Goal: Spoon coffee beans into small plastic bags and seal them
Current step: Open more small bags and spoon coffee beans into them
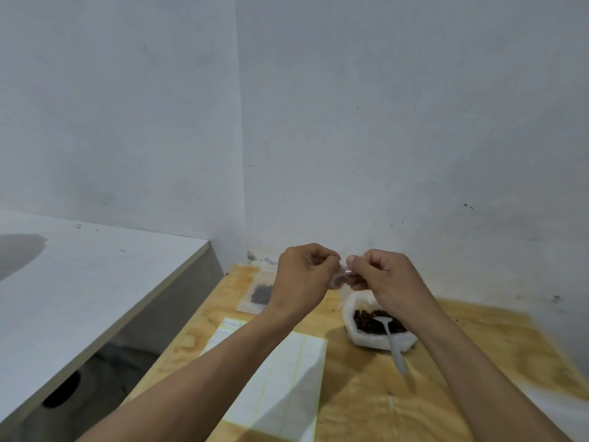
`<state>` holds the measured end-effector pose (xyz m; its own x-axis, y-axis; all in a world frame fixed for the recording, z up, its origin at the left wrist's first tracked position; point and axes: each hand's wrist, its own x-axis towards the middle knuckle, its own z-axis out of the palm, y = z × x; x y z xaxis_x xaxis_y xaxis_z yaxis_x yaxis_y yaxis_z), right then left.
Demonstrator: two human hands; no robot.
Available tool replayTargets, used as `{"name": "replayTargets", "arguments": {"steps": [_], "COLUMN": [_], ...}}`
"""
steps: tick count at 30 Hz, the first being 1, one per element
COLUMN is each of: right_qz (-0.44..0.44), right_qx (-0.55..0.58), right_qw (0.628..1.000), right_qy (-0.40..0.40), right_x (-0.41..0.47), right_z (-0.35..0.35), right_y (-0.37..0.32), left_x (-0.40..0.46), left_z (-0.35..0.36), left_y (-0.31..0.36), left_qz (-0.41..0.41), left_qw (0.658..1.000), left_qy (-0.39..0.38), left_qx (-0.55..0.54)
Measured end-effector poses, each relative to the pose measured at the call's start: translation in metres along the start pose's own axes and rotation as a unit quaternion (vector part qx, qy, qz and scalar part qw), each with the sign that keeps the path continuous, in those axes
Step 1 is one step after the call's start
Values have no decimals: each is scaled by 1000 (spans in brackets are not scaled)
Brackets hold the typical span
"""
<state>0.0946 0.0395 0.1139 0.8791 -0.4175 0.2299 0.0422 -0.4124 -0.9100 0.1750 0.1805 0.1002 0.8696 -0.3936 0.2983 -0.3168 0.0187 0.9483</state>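
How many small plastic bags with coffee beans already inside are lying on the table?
1. One filled bag lies flat at the table's far left corner. Another small bag is pinched between the left hand and right hand, contents unclear. The arms may hide others.

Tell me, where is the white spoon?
In the head view, the white spoon rests in the bag of coffee beans, right of centre on the wooden table, below the right hand.

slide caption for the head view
Both hands pinch a small clear bag above a beans tub holding a spoon.
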Motion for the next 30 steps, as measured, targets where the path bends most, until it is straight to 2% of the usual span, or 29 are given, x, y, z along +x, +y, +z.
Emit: {"name": "replayTargets", "arguments": {"steps": [5, 7, 10, 12, 15, 17, 19, 21, 22, 24, 28, 30], "right_qz": [33, 75, 126, 136, 106, 91, 88, 93, 94, 94, 84, 57], "right_qx": [18, 53, 88, 127, 100, 76, 57, 50, 40, -5, -100, -141], "right_qw": [999, 996, 988, 982, 989, 993, 992, 988, 988, 991, 991, 988], "right_qy": [1, 12, 30, 13, -8, -23, -69, -112, -116, -97, -26, 24], "right_x": [-3, -2, 5, 8, 7, 9, 10, 12, 13, 16, 18, 17], "right_z": [4, 3, -3, -7, -11, -13, -12, -11, -11, -12, -12, -12], "right_y": [1, 2, 2, 1, 4, 8, 8, 7, 7, 7, 11, 13], "left_x": [-1, -5, -15, -17, -10, -2, 7, 15, 18, 21, 20, 22], "left_z": [10, 14, 19, 18, 6, -3, -11, -15, -16, -17, -16, -16], "left_y": [-2, -3, -5, -8, -9, -10, -12, -15, -16, -18, -21, -22], "left_qz": [-33, 11, 152, 205, 231, 210, 195, 216, 228, 247, 254, 253], "left_qw": [996, 996, 978, 963, 954, 944, 904, 856, 848, 853, 834, 838], "left_qy": [76, 88, 40, 20, -8, -111, -214, -256, -254, -228, -211, -193], "left_qx": [-19, 31, 138, 172, 193, 228, 315, 394, 406, 399, 443, 444]}}
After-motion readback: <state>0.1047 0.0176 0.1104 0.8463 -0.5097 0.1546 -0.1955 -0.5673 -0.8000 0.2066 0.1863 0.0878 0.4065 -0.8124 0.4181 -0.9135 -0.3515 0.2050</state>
